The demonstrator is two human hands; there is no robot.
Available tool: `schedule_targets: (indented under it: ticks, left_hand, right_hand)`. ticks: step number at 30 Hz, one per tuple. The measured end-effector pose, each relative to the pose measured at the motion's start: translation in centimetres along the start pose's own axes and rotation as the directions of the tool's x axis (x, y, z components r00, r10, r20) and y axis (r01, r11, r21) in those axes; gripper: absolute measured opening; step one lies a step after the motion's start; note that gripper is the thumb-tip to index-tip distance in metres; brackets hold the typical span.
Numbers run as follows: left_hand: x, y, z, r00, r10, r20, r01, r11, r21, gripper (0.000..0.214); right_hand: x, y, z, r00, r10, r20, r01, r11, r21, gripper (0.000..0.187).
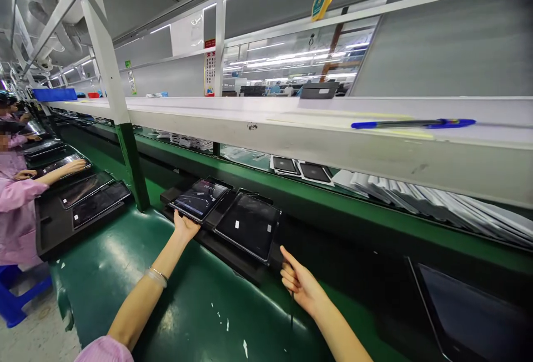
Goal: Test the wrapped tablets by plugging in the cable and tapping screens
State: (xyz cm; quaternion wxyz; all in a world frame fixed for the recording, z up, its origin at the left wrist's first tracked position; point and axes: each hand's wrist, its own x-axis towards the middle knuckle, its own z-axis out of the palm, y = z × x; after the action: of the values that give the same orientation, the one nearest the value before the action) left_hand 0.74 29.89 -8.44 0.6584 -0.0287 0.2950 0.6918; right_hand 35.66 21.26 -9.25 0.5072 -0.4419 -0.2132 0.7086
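My right hand (302, 284) is floating near the right end of the black tray (229, 254), index finger sticking out, others curling in, and a thin dark strand (292, 309) is dangling below (can't tell if it's pinched). Left hand (186, 227) is cupping the near edge of the lit tablet (202, 198), grip unclear, which is sitting in the tray beside a dark tablet (250, 226). Farther back, a blue pen (412, 124) is lying on the white shelf (291, 112).

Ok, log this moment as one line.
Left hand: touching flat black tablet with lit screen | Right hand: holding thin dark item, type unclear | Beside: flat black tablet with dark screen and white stickers
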Motion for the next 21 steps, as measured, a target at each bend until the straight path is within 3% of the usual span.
schedule_targets:
  ticks: [4, 8, 14, 19, 21]
  left_hand:
    - [-0.6, -0.8, 0.4, 0.992, 0.112, 0.062, -0.109, 0.993, -0.053, 0.061]
    - [-0.9, -0.9, 0.2, 0.986, 0.169, 0.010, -0.168, 0.985, -0.042, 0.065]
    - [-4.0, -0.6, -2.3, 0.994, 0.112, 0.001, -0.112, 0.993, 0.031, 0.063]
    - [-7.7, -0.1, -4.4, 0.998, 0.050, -0.040, -0.048, 0.997, 0.064, 0.055]
    - [-9.3, 0.3, -5.3, 0.998, 0.015, -0.058, -0.010, 0.997, 0.075, 0.054]
  right_hand:
    - [-1.8, -0.1, 0.4, 1.000, 0.004, -0.016, -0.005, 0.997, -0.076, 0.085]
    - [-5.2, 2.4, 1.8, 1.000, 0.017, -0.009, -0.018, 0.991, -0.135, 0.083]
    - [-12.8, 7.0, 4.2, 0.999, 0.033, 0.023, -0.028, 0.981, -0.192, 0.077]
    - [-18.4, 9.5, 4.2, 0.999, 0.031, 0.024, -0.022, 0.950, -0.312, 0.069]
    - [-20.3, 10.9, 3.9, 0.995, 0.100, 0.019, -0.088, 0.934, -0.346, 0.073]
